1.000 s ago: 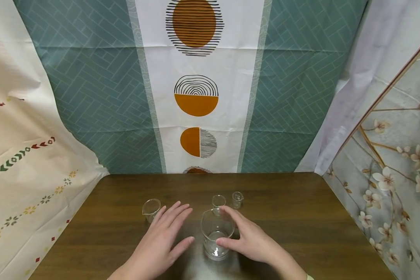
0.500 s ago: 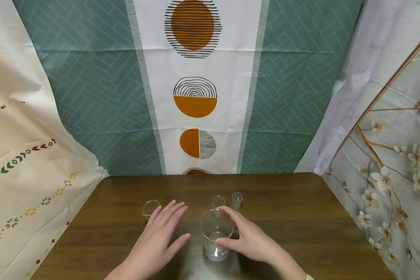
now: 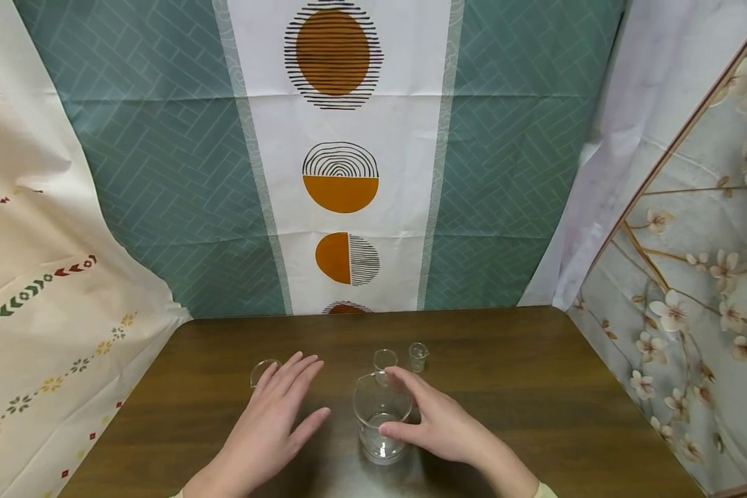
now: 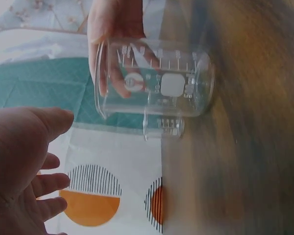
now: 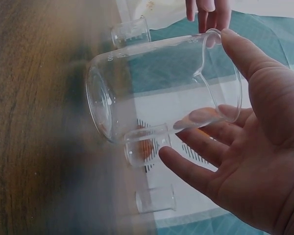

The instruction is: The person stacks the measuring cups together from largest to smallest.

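A large clear glass beaker (image 3: 373, 439) with white graduations stands upright on the table. My right hand (image 3: 445, 422) grips it near the rim from the right, with the thumb on the near side and the fingers round the far side. In the right wrist view the thumb meets the rim of the large beaker (image 5: 152, 83). My left hand (image 3: 264, 422) hovers left of it, palm down, fingers extended, holding nothing. Past its fingertips a medium beaker (image 3: 257, 374) is mostly hidden. In the left wrist view a gap separates the left hand (image 4: 24, 161) from the large beaker.
Behind the large beaker stand a small beaker (image 3: 384, 359) and, to its right, a smaller one (image 3: 418, 357). The brown wooden table (image 3: 523, 387) ends at a hanging patterned cloth (image 3: 342, 159). Cloths also hang along the left and right sides.
My left hand has drifted a little left, away from the large beaker, and now covers more of the medium beaker. The right hand keeps its hold; the head view has shifted slightly.
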`<state>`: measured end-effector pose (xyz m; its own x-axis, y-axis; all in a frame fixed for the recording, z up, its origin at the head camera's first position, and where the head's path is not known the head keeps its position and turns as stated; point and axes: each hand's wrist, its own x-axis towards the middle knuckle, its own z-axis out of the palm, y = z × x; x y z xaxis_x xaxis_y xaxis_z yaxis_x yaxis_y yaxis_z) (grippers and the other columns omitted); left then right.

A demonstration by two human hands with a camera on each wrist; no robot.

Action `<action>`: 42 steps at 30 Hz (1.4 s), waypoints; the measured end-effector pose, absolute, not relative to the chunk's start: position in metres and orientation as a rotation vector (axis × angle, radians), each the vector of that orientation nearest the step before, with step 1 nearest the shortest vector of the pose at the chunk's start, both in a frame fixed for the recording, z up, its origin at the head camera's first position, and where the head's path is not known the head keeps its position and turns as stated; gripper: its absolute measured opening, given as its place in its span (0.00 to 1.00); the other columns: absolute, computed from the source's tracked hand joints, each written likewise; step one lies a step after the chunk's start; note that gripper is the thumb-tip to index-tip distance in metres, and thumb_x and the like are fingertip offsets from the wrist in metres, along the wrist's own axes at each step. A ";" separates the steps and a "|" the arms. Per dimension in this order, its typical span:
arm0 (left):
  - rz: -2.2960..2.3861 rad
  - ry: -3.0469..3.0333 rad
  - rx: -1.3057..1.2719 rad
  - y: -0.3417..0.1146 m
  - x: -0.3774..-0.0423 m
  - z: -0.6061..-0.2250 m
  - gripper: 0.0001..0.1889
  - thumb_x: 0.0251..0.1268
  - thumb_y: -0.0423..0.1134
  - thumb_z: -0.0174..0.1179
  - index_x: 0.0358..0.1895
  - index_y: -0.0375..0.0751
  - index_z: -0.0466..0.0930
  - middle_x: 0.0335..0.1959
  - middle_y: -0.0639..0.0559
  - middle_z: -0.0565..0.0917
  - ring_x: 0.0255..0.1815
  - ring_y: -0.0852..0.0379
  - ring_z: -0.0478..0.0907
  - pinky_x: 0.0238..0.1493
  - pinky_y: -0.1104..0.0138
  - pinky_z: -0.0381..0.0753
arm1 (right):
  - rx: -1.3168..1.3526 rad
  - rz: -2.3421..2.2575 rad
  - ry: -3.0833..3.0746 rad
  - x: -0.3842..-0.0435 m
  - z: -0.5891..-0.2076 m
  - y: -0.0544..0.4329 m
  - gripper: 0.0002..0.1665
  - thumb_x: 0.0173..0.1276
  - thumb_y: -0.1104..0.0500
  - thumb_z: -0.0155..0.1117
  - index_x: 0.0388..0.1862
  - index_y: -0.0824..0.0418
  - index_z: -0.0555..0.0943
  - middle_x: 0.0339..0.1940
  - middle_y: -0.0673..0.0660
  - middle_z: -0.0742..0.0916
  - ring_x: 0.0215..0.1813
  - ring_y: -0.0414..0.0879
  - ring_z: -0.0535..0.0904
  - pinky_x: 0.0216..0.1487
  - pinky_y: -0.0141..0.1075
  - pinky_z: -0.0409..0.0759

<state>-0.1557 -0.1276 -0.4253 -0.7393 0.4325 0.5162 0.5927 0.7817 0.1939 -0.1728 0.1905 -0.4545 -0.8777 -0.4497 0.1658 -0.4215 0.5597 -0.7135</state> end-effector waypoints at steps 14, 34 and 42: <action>-0.477 -2.600 -0.660 -0.143 -0.172 -0.429 0.38 0.74 0.51 0.75 0.79 0.36 0.73 0.79 0.41 0.75 0.85 0.36 0.64 0.80 0.33 0.55 | -0.777 -1.230 2.741 -0.174 -0.454 0.190 0.52 0.72 0.31 0.75 0.86 0.47 0.66 0.79 0.47 0.80 0.76 0.52 0.78 0.72 0.62 0.76; -0.480 -2.579 -0.655 -0.145 -0.169 -0.429 0.38 0.73 0.50 0.75 0.78 0.36 0.74 0.79 0.40 0.75 0.84 0.34 0.64 0.78 0.32 0.57 | -0.767 -1.237 2.739 -0.173 -0.455 0.190 0.51 0.72 0.29 0.75 0.86 0.44 0.66 0.78 0.46 0.80 0.75 0.52 0.78 0.72 0.62 0.76; -0.487 -2.625 -0.631 -0.146 -0.169 -0.429 0.39 0.75 0.52 0.74 0.80 0.36 0.73 0.80 0.40 0.74 0.85 0.35 0.62 0.79 0.32 0.55 | -0.768 -1.233 2.735 -0.174 -0.454 0.190 0.53 0.72 0.29 0.75 0.86 0.49 0.66 0.79 0.47 0.79 0.76 0.53 0.78 0.72 0.63 0.76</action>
<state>-0.1694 -0.1464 -0.4290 -0.8198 0.3543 0.4498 0.4921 0.8376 0.2371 -0.1742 0.1902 -0.4536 -0.8760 -0.4556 0.1580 -0.4201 0.5600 -0.7141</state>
